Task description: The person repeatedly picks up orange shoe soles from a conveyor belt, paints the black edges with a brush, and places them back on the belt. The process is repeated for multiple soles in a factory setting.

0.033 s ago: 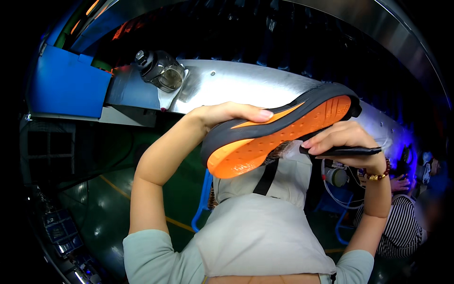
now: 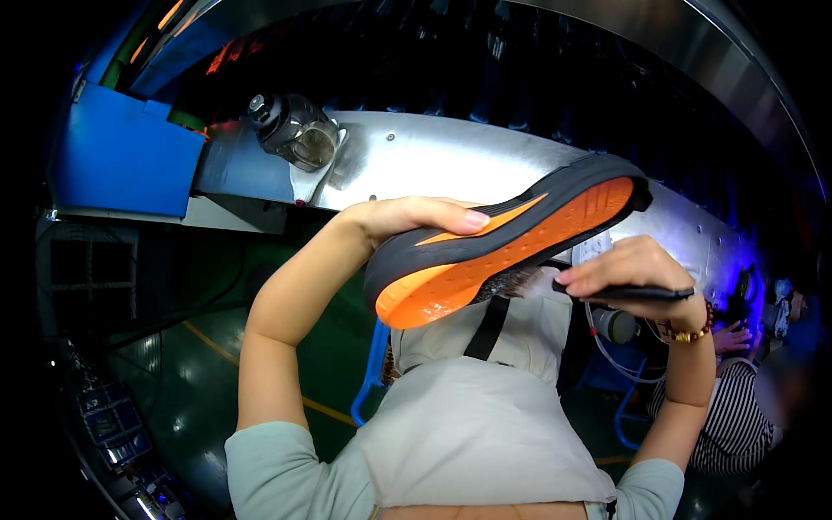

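My left hand [image 2: 423, 215] is closed on a shoe sole [image 2: 511, 244] with black sidewalls and an orange bottom, its thumb lying along the upper sidewall. The sole is held tilted in the air, its right end higher. A brush [image 2: 654, 294] with a black handle is pinched in my right hand [image 2: 631, 267], to the right of the sole. Its pale bristles reach the sole's near edge at mid-length; whether they press on it I cannot tell. The left fingers are hidden behind the sole.
A shiny metal ledge [image 2: 416, 156] runs behind the sole, with a dark-capped clear jar [image 2: 305, 139] on its left part. A blue box [image 2: 121, 152] stands far left. At right sits a co-worker in a striped top [image 2: 728, 416], one hand [image 2: 732, 336] visible.
The sole has shifted slightly left and its orange bottom is turned a little more away. My right hand has moved slightly down with the brush. Both grips stay the same.
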Demonstrator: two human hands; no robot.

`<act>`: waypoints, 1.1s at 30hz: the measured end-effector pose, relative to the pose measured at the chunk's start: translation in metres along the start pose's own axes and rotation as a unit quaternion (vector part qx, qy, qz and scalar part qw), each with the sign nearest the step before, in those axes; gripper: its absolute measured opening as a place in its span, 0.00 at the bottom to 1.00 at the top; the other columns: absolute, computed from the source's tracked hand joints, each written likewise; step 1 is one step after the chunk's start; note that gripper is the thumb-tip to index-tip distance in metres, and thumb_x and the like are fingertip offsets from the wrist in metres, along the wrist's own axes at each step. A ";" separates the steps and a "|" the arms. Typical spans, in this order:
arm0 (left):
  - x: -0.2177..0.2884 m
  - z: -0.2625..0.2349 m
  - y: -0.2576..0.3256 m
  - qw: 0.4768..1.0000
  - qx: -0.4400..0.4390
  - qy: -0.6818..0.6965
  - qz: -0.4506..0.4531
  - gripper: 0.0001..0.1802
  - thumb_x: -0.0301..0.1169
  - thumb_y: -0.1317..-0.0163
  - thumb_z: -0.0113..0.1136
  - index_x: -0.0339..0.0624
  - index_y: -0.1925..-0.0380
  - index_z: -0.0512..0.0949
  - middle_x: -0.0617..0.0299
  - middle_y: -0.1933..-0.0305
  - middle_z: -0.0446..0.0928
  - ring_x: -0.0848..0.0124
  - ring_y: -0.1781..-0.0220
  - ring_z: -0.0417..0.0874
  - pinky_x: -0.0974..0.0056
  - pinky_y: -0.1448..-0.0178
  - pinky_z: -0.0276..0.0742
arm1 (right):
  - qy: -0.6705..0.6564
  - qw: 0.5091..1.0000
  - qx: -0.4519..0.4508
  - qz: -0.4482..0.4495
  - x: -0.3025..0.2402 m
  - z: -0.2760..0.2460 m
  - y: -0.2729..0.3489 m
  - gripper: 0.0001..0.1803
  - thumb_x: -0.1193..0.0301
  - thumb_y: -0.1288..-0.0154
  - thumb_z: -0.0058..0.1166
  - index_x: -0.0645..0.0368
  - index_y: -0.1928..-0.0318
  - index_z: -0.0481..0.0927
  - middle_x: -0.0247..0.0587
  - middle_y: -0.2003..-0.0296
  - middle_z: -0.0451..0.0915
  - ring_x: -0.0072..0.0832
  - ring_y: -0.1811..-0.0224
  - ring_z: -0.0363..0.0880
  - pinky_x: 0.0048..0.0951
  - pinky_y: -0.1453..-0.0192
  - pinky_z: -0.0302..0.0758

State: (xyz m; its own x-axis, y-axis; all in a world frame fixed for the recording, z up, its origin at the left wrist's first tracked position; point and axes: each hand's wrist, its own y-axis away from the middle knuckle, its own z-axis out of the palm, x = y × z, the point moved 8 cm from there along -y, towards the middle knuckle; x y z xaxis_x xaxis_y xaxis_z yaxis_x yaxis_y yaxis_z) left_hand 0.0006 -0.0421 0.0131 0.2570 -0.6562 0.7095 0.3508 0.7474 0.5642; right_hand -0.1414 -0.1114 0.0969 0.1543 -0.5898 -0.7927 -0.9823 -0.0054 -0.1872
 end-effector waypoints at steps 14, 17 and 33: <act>-0.022 -0.028 0.014 0.987 -0.096 0.098 0.085 0.32 0.39 0.51 0.53 0.29 0.48 0.64 0.47 0.60 0.75 0.71 0.65 0.78 0.72 0.59 0.74 | -0.013 0.990 0.142 0.008 0.014 -0.023 0.028 0.08 0.78 0.56 0.60 0.60 0.70 0.80 0.44 0.65 0.80 0.28 0.69 0.78 0.22 0.66 0.70; -0.016 -0.024 0.015 0.990 -0.079 0.053 0.102 0.36 0.37 0.53 0.51 0.24 0.46 0.59 0.45 0.59 0.74 0.69 0.65 0.79 0.73 0.59 0.75 | -0.034 0.996 0.063 0.050 0.023 -0.009 0.029 0.10 0.78 0.57 0.60 0.58 0.69 0.80 0.41 0.63 0.80 0.29 0.69 0.78 0.25 0.69 0.68; -0.041 -0.036 -0.021 0.955 -0.153 0.202 0.151 0.29 0.36 0.45 0.48 0.30 0.45 0.60 0.46 0.48 0.68 0.61 0.50 0.74 0.61 0.44 0.69 | -0.279 0.942 0.143 0.124 0.030 -0.002 0.005 0.12 0.80 0.53 0.59 0.66 0.64 0.79 0.46 0.65 0.80 0.29 0.62 0.79 0.25 0.55 0.74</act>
State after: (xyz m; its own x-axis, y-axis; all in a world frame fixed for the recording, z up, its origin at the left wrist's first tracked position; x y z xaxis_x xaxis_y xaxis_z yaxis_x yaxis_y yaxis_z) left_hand 0.0151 -0.0342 -0.0428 0.6931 -0.4489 0.5640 0.4374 0.8838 0.1660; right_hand -0.1421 -0.1311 0.0733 0.0346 -0.0287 -0.9990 -0.9389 0.3416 -0.0423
